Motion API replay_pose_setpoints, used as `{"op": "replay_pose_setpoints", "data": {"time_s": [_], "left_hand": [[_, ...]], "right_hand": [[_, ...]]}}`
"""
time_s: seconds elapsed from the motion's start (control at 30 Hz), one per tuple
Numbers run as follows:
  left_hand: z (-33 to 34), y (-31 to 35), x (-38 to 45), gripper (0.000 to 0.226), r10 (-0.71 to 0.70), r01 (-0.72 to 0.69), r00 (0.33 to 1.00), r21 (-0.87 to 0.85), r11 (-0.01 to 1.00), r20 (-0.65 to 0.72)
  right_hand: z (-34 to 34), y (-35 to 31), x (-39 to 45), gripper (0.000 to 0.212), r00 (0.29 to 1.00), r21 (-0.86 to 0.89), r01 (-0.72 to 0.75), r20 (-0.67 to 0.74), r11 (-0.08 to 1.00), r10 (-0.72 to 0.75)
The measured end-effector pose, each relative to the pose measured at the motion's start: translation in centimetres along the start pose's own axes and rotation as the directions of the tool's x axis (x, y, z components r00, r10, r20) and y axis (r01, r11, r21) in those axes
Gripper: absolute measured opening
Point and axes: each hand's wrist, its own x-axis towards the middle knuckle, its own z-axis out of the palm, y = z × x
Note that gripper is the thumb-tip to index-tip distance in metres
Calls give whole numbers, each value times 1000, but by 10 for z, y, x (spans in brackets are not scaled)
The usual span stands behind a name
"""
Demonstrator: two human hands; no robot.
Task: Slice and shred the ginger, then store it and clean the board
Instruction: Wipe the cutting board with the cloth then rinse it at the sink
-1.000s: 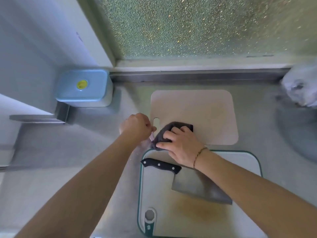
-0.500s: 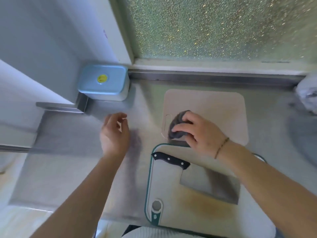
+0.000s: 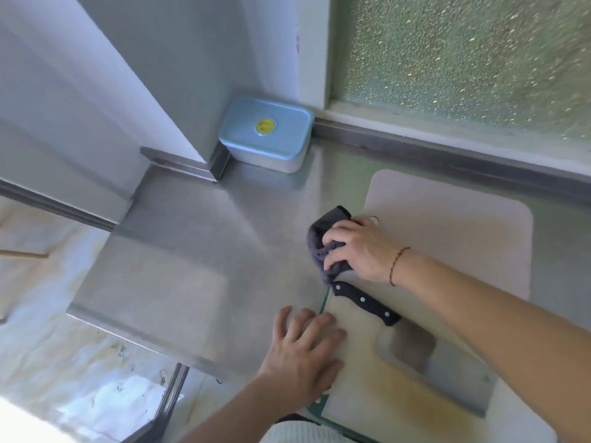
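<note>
My right hand point(image 3: 361, 247) grips a dark grey cloth point(image 3: 321, 238) at the left edge of the pale beige cutting board point(image 3: 454, 231), partly over the steel counter. A cleaver with a black riveted handle point(image 3: 364, 302) lies on the green-rimmed white cutting board point(image 3: 383, 407) in front of it. My left hand point(image 3: 303, 350) rests flat, fingers spread, on that board's left edge and the counter. A closed container with a blue lid point(image 3: 267, 131) sits in the back corner. No ginger is visible.
The steel counter point(image 3: 198, 266) stretches left to an edge, with the floor below. A frosted window point(image 3: 463, 52) and a metal ledge run along the back. A wall column stands behind the container.
My left hand has come back from the bare counter onto the white board's left edge. My right hand has slid the cloth left, off the beige board's edge. The view has swung left.
</note>
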Motion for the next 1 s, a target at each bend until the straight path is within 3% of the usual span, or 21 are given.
{"op": "replay_pose_setpoints", "data": {"time_s": [0.1, 0.17, 0.27, 0.33, 0.4, 0.5, 0.6, 0.77, 0.87, 0.93, 1.0], "left_hand": [[0, 3, -4, 44, -20, 21, 1000, 61, 998, -18], [0, 5, -6, 43, -26, 28, 999, 114, 993, -20], [1, 7, -8, 42, -35, 36, 999, 156, 987, -10], [3, 7, -9, 42, -37, 38, 999, 178, 983, -10], [5, 8, -9, 42, -46, 47, 999, 183, 982, -6], [6, 8, -10, 41, -33, 33, 999, 186, 982, 0], [5, 4, -9, 40, -4, 5, 1000, 158, 987, -6], [-12, 3, 7, 32, 43, -47, 999, 133, 990, 26], [-27, -9, 44, 19, 69, -74, 994, -64, 995, -90], [-36, -19, 94, 30, -81, 15, 978, -325, 946, -191], [-45, -20, 156, 41, -175, 97, 977, -472, 876, -125]], "right_hand": [[-8, -2, 13, 14, 993, 47, -19, -114, 999, 24], [-7, -12, 30, 22, 979, 112, 37, -204, 993, -14], [9, -26, 35, 28, 973, 92, 220, -87, 971, -212], [15, -25, 30, 36, 965, 69, 262, 17, 963, -264], [9, -16, 29, 32, 972, 61, 227, 43, 972, -230], [-3, 3, 17, 8, 986, 11, 164, 0, 986, -164], [-4, 17, -13, 21, 986, -81, 70, -146, 994, -81], [10, 28, -46, 20, 942, -236, -65, -334, 970, -18], [8, 38, -70, 23, 936, -262, -53, -348, 964, -44], [4, 34, -83, 27, 949, -245, -80, -316, 966, -2], [-2, 23, -84, 25, 969, -207, -155, -223, 966, 108]]}}
